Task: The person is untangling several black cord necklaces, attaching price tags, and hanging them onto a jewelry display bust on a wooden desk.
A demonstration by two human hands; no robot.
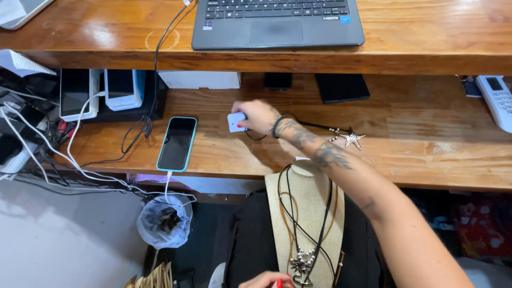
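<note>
White tag [236,121] pinched in your right hand [260,117] fingers on the lower table, just right of the phone [177,143]. Left hand [268,279] grips the bust's pendant [302,265], I think. Tugging the cord [312,125] could drag the star charm [351,138] off the edge.

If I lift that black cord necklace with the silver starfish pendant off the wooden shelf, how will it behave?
The black cord necklace with the silver starfish pendant looks thin and lies slack, so it would likely hang limp. The starfish would probably swing, and its points may snag. The right hand lies over the cord's far end.
</note>
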